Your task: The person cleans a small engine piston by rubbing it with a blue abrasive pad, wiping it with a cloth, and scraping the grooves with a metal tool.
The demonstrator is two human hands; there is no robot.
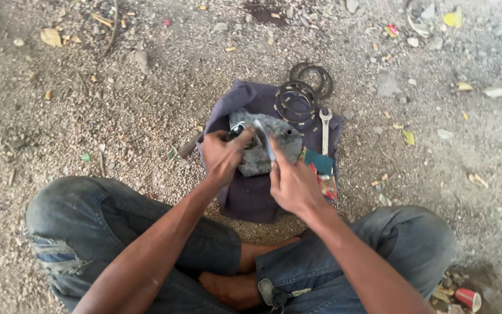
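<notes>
Item: flat grey metal plate (277,139), centred on the dark purple cloth (251,195). Your left hand (223,154) curls shut around a small dark part, mostly hidden, at the plate's left edge. Your right hand (293,185) pinches a thin tool, hard to identify. Beyond the plate: stacked dark metal rings (296,104); right of it, a silver spanner (325,131).

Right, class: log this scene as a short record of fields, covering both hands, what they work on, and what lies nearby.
setting: gravel ground, person seated cross-legged
left hand: grips the metal part's left edge
right hand: presses a thin tool on the metal part
metal part: grey, flat, lying on the cloth
cloth: dark purple, spread on gravel
rings: stacked at the cloth's far corner
spanner: right of the metal part
</notes>
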